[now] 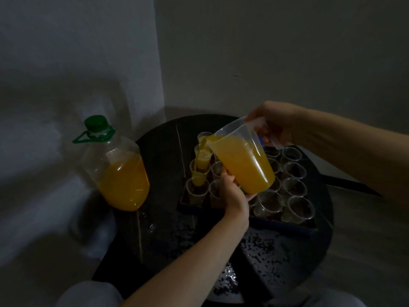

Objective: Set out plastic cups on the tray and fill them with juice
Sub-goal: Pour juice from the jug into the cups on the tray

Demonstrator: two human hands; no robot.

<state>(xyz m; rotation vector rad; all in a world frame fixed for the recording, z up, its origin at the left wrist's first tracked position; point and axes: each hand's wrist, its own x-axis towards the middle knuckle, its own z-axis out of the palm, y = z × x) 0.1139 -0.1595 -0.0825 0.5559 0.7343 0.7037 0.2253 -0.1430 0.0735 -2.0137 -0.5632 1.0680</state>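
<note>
Juice (197, 161) pours into a cup (198, 178) from the jug (242, 166) gripped by left hand (233, 192) and right hand (273, 124).

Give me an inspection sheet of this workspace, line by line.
Surface: dark round table, glinting specks on its near part, spill or pattern unclear.
Job's things: tray of clear cups, most empty; tilted jug pouring juice into a left-column cup.
Clutter: green-capped bottle, about half full of juice, left of the tray.
Grippers: right hand grips the jug's handle; left hand holds its base.
Cables: nothing seen.
Surroundings: grey walls meeting in a corner behind the table.
</note>
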